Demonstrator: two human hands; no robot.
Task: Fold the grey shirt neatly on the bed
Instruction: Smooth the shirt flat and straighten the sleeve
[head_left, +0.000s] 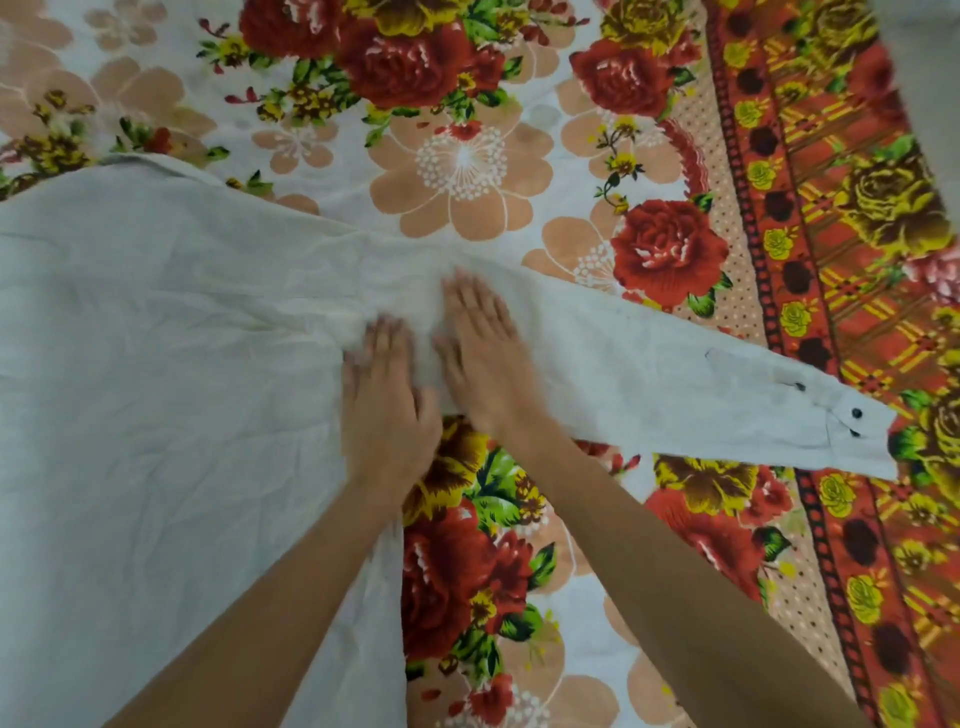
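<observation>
The pale grey shirt (156, 364) lies spread flat across the left half of the bed, running out of view at the left and bottom. Its long sleeve (675, 384) stretches to the right and ends in a cuff (857, 431) with dark buttons. My left hand (387, 400) rests palm down on the shirt's body near the armpit, fingers together and flat. Beside it, my right hand (485, 353) presses flat on the start of the sleeve. Neither hand grips the cloth. Both hands look a little blurred.
The bed is covered by a floral sheet (467, 156) with red roses and peach flowers. A red and yellow patterned border (831, 260) runs down the right side. The bed's edge shows at the far top right.
</observation>
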